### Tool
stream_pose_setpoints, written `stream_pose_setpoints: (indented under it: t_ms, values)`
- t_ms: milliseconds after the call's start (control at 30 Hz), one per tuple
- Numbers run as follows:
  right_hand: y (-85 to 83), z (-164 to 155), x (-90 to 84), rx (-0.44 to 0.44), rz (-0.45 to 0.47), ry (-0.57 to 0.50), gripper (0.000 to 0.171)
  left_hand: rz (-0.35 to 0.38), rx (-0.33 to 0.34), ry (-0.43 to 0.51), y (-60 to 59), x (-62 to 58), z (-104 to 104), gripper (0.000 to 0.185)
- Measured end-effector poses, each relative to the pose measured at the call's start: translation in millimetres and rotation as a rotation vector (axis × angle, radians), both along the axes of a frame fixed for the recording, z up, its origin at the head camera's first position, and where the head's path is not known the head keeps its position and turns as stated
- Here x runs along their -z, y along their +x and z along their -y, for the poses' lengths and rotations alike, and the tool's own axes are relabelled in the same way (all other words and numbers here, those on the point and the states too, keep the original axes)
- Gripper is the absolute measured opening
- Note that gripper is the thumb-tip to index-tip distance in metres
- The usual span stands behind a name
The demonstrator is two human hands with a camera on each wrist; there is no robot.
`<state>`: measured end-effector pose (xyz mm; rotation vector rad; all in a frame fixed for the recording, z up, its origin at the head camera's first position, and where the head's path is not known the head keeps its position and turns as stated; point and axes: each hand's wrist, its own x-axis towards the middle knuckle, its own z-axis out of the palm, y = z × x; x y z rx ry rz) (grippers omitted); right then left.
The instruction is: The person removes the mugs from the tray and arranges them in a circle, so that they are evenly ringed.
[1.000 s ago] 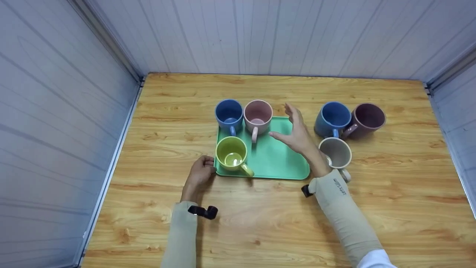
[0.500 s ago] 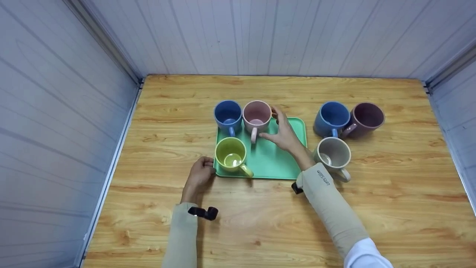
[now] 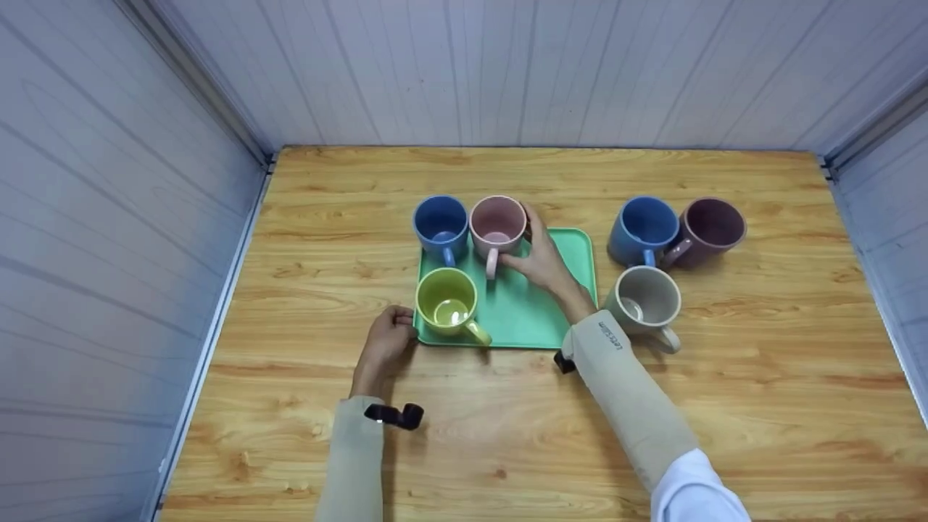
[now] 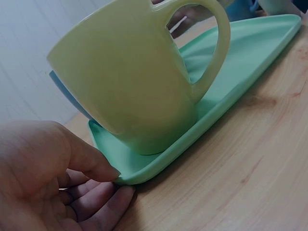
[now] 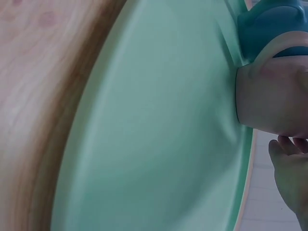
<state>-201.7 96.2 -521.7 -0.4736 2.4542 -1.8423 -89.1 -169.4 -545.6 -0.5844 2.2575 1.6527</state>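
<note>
The right hand (image 3: pixel 540 262) has come in from above the middle of the green tray (image 3: pixel 551 319) and now wraps the pink mug (image 3: pixel 497 226), its fingers (image 3: pixel 531 217) curled round the far side and the thumb near the handle. The left hand (image 3: pixel 390 341) has stayed put at the tray's near left corner, fingers (image 4: pixel 103 204) tucked under the rim and thumb on top, pinching it; that grip looks meant to steady the tray while the other hand works on it.

The pink mug stands upright at the back of the tray, just beside a blue mug (image 3: pixel 440 223) at the back left corner. A yellow-green mug (image 3: pixel 447 304) stands at the front left, handle toward the person. All three look empty, though pale glints show at their bottoms.

On the desk (image 3: pixel 761 377), right of the tray, stand another blue mug (image 3: pixel 641 228), a dark purple mug (image 3: pixel 710 230) touching it, and a grey mug (image 3: pixel 647 303) nearer, also seemingly empty.
</note>
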Motion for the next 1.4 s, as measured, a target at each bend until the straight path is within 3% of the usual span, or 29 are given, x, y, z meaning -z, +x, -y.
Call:
stream_pose_setpoints:
  t_ms: [167, 267, 400, 700, 833, 1100, 1400]
  values:
    - [-0.7, 3.1, 0.3, -0.003, 0.005, 0.030, 0.096, -0.006, 0.004, -0.006, -0.7, 1.0, -0.3, 0.036]
    - [-8.7, 3.2, 17.7, 0.022, 0.012, 0.045, 0.101, -0.015, 0.004, 0.001, -0.6, 2.0, -0.7, 0.037]
    - [-7.9, 6.9, 18.3, 0.066, 0.013, 0.077, 0.109, -0.016, 0.006, 0.004, -0.2, 2.7, -1.4, 0.036]
    - [-4.2, 8.5, 22.6, 0.122, -0.065, -0.043, 0.098, -0.016, 0.013, -0.004, -1.5, 0.8, -2.8, 0.035]
    - [-0.3, 7.6, 22.0, 0.158, -0.049, -0.034, 0.097, -0.002, 0.019, -0.001, -2.8, 0.0, -2.3, 0.036]
    - [2.9, 5.0, 11.9, 0.174, -0.031, -0.030, 0.096, 0.041, -0.008, 0.022, -2.8, 0.4, -1.6, 0.037]
    - [8.6, 0.2, -15.4, 0.134, -0.049, 0.004, 0.101, 0.019, -0.015, 0.029, -1.7, -1.2, -2.7, 0.037]
